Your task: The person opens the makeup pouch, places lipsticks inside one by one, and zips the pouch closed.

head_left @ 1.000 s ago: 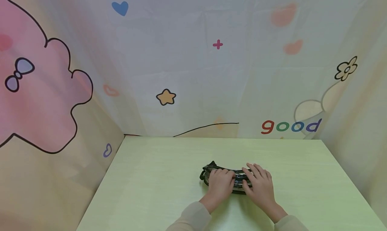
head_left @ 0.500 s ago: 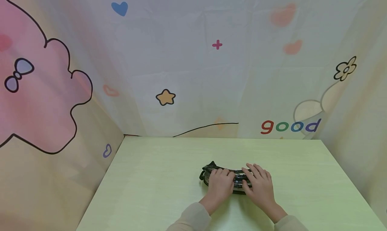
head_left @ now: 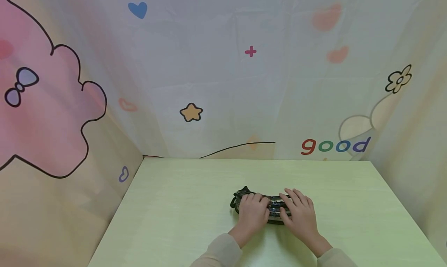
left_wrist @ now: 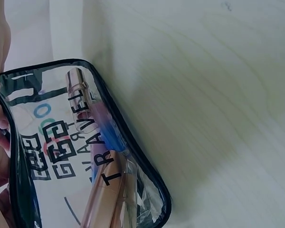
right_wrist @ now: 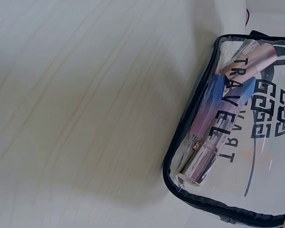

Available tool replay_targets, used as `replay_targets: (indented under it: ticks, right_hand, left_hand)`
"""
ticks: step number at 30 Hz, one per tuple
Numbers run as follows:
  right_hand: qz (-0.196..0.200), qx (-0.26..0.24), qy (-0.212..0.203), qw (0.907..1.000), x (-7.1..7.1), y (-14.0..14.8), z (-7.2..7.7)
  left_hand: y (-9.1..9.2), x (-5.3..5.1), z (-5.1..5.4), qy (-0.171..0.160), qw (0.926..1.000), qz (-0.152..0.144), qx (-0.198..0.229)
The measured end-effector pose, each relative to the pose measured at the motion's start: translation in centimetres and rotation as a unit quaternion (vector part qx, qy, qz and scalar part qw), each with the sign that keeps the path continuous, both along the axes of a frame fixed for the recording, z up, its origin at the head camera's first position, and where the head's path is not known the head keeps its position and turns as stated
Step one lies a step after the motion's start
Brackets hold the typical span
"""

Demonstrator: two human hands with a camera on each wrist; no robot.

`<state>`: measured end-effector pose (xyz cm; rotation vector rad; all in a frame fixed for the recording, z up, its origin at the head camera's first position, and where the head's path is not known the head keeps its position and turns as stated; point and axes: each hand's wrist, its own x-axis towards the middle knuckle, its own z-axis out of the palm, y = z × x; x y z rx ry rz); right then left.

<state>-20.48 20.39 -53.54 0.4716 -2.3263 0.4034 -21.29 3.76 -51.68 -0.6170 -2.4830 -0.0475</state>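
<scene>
A clear cosmetic pouch (head_left: 275, 205) with black trim stands upright on the table. Its transparent wall (left_wrist: 57, 142) carries "TRAVEL" lettering and a black logo. Inside lie several cosmetic tubes, among them a blue-and-purple one (left_wrist: 109, 128) and one with a shiny metallic cap (right_wrist: 199, 164). My left hand (head_left: 252, 212) grips the pouch's upper edge near the left end, its fingers bent over the top. With thumb in front and fingers behind, my right hand (head_left: 301, 217) holds the right end. Whether a zipper pull is between the left fingers is hidden.
The pale table (head_left: 174, 205) extends around the pouch on all sides. Behind it hangs a printed cloth backdrop (head_left: 223, 77), with side curtains (head_left: 419, 154) to the left and right.
My left hand has shifted slightly left along the pouch's top edge, showing a bit more of the middle. The right hand and the pouch look unmoved.
</scene>
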Motion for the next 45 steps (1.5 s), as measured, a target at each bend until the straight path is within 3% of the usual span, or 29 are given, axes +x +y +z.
replay_targets:
  ticks: [6, 13, 20, 29, 45]
  right_hand:
    - [0.002, 0.001, -0.007, 1.0, 0.0, 0.1, 0.1]
    - [0.007, -0.001, -0.006, 1.0, -0.1, 0.2, 0.2]
    - [0.006, 0.0, -0.005, 1.0, -0.1, 0.2, 0.2]
    - [0.006, -0.007, -0.011, 0.9999, -0.1, 0.2, 0.3]
    - [0.011, -0.008, -0.009, 0.9999, -0.1, 0.2, 0.3]
  left_hand:
    - [-0.3, -0.2, 0.0, 0.023, 0.9995, -0.002, 0.02]
    - [-1.0, -0.1, 0.6, 0.008, 0.9995, 0.004, 0.029]
    - [-1.7, -0.6, 0.4, 0.044, 0.9973, -0.013, 0.056]
    - [-2.3, -0.7, 0.9, 0.018, 0.9979, -0.021, 0.058]
    - [-3.5, -1.2, 1.4, -0.057, 0.9904, -0.003, 0.126]
